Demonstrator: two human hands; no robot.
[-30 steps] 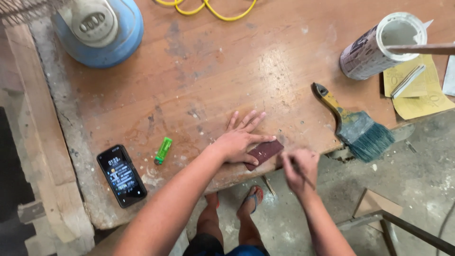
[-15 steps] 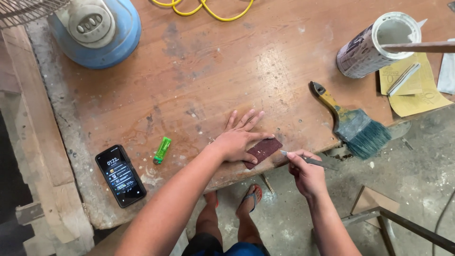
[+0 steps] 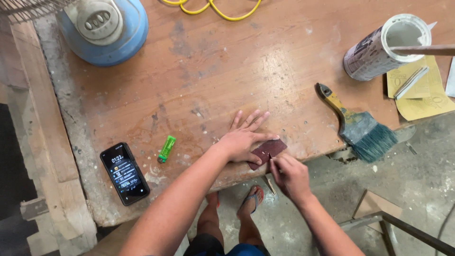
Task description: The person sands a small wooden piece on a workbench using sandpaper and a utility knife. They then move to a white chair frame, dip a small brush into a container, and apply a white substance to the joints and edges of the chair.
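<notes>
A small dark red-brown sandpaper piece lies at the near edge of the worn wooden table. My left hand lies flat on the table with fingers spread, its thumb side pressing the piece's left end down. My right hand comes up from below the table edge, fingers pinched on a thin grey tool. The fingertips touch the near edge of the sandpaper piece. Most of the tool is hidden in the fingers.
On the table are a black phone, a green lighter, a blue fan base, a yellow cable, a blue-bristled paintbrush, an open can and yellow sandpaper sheets. My feet in sandals stand on the concrete floor.
My right hand has moved up and left, from just off the table edge to the sandpaper piece. The left hand has stayed pressed on the piece.
</notes>
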